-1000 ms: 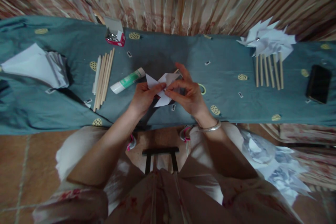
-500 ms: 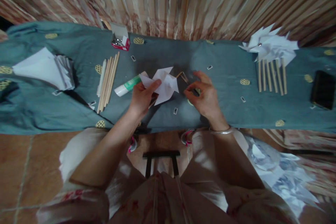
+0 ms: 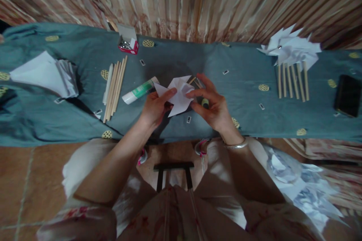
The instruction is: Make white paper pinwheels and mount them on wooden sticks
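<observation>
A white folded paper pinwheel (image 3: 180, 96) is held over the middle of the cloth. My left hand (image 3: 156, 108) pinches its left side, thumb on top. On the right edge of the paper rest the thumb and index finger of my right hand (image 3: 210, 103), closed around it. Behind the right fingers lies a partly hidden tool with wooden-looking and metal parts (image 3: 195, 81); its shape is unclear. A glue stick (image 3: 140, 90) lies left of the pinwheel, and its green cap (image 3: 205, 102) shows under my right hand.
Wooden sticks (image 3: 116, 88) and a stack of folded paper (image 3: 42, 77) lie left. Behind them stands a small box of metal pins (image 3: 128, 45). Finished pinwheels on sticks (image 3: 295, 49) and a phone (image 3: 347, 96) are at the right. A curtain (image 3: 181, 3) hangs behind.
My right hand has moved left from beside the pinwheel onto its right edge. The pinwheel and my left hand have shifted slightly right and toward me.
</observation>
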The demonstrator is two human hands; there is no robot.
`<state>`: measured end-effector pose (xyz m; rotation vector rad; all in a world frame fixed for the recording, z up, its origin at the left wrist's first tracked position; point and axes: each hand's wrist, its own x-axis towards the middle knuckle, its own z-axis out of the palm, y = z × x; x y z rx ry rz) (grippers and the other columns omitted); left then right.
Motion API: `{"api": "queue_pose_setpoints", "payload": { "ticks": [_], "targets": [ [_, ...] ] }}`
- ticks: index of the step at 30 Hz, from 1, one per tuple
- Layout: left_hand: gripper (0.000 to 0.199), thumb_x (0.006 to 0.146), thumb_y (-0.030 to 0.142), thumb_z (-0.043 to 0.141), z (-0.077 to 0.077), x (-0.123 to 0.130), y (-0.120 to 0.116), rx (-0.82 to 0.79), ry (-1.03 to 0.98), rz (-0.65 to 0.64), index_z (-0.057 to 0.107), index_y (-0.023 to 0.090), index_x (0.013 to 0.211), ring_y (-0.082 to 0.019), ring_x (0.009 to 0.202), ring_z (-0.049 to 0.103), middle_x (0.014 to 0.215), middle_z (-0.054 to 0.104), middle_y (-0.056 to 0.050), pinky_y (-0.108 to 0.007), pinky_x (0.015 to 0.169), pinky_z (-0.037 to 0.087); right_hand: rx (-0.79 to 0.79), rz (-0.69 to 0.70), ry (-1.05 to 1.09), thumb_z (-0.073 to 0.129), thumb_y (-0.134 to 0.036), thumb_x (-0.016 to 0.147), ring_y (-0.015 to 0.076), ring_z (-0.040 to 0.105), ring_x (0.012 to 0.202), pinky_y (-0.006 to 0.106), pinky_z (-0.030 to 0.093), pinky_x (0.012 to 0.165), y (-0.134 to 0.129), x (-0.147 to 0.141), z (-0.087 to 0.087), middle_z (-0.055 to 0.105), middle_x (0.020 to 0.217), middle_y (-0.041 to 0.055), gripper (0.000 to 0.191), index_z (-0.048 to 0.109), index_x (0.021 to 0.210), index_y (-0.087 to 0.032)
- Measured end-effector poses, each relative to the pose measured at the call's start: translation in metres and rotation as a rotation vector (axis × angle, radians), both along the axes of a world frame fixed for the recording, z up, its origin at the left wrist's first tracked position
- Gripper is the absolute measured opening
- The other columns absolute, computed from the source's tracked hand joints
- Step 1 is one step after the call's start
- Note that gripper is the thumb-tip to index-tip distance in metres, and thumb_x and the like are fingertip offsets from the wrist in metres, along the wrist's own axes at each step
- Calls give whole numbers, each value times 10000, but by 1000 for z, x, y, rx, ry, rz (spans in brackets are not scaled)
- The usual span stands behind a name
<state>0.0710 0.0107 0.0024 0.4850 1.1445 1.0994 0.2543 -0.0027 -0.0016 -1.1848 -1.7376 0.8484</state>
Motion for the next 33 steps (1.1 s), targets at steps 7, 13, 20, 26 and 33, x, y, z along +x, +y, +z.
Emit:
{"api": "queue_pose_setpoints", "payload": {
  "ticks": [7, 13, 20, 26, 33],
  "targets": [
    [197, 743, 255, 784, 1, 1, -1, -13, -1, -43, 651, 173, 624, -97, 504, 536, 562, 610, 8, -241, 557, 454, 15, 6, 36, 728, -240, 805, 264, 375, 1474, 529, 289, 1225, 3, 0, -4, 509, 1501, -27, 115, 764, 889, -309],
    [200, 710, 239, 807, 0, 5, -3, 6, 66, -30, 651, 166, 609, -99, 523, 559, 608, 647, 0, -240, 532, 423, 32, -31, 23, 731, -271, 808, 251, 365, 1479, 530, 327, 1206, 2, -2, -6, 539, 1474, -40, 96, 763, 879, -327],
    [181, 691, 255, 815, -2, 7, -7, 64, 115, -8, 675, 171, 612, -109, 518, 559, 612, 660, -4, -239, 505, 410, 67, -52, -12, 741, -329, 811, 258, 368, 1475, 513, 276, 1234, 0, -7, -4, 551, 1459, -20, 53, 752, 845, -290],
    [219, 701, 264, 801, -1, 11, -10, 69, 164, -9, 648, 185, 566, -104, 498, 532, 573, 638, 6, -236, 495, 399, 40, -121, -25, 728, -322, 814, 264, 376, 1469, 515, 286, 1227, -3, -16, -2, 548, 1460, 43, 75, 719, 845, -254],
    [204, 648, 289, 815, -3, 11, -12, 107, 149, -25, 659, 175, 580, -101, 502, 521, 573, 630, 8, -228, 495, 397, 81, -147, -53, 735, -270, 786, 266, 344, 1484, 517, 265, 1236, -4, -22, -5, 531, 1468, 35, 88, 661, 830, -253]
  ]
}}
